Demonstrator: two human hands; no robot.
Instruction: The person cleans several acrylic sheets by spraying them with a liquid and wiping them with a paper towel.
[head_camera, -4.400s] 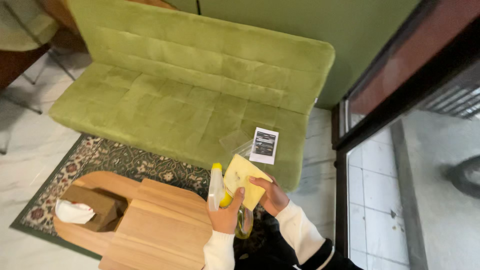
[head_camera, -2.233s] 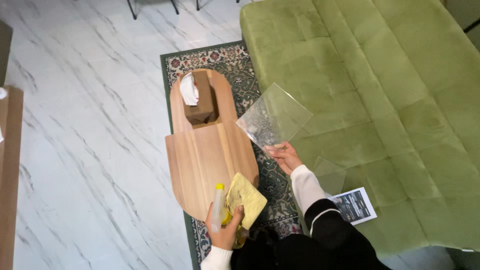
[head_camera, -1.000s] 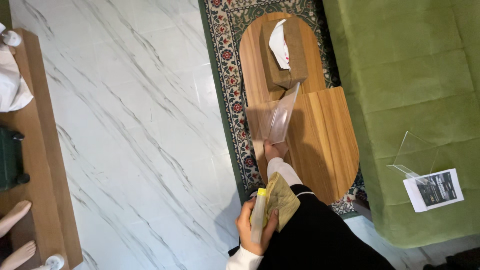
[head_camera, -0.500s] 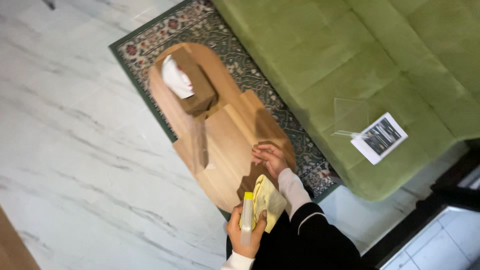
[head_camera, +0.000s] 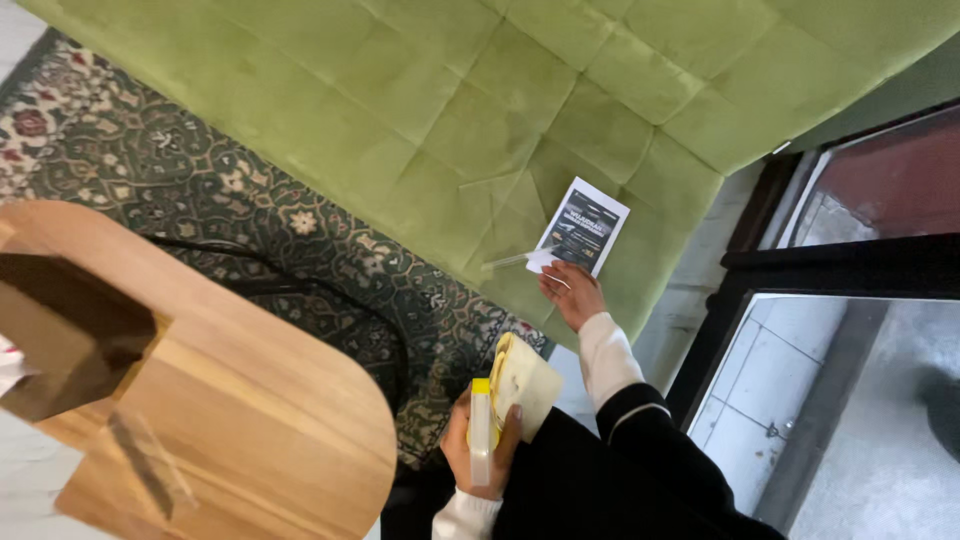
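My left hand (head_camera: 462, 462) is shut on a white spray bottle with a yellow cap (head_camera: 481, 432) and a folded yellow cloth (head_camera: 528, 385), held close to my body. My right hand (head_camera: 573, 296) reaches out to the green sofa (head_camera: 450, 110), its fingertips at the lower corner of a dark printed leaflet (head_camera: 584, 225) in a clear plastic stand (head_camera: 505, 262) lying on the seat. Whether the fingers grip the stand is not clear.
A light wooden oval table (head_camera: 260, 420) fills the lower left, with a wooden box (head_camera: 70, 330) and a clear plastic sheet (head_camera: 150, 478) on it. A patterned rug (head_camera: 200, 210) lies under it. A dark-framed glass door (head_camera: 800, 270) stands at the right.
My right hand left the table, where the clear sheet now stands, and reached over to the leaflet on the sofa. The view swung toward the sofa and door. The left hand kept bottle and cloth.
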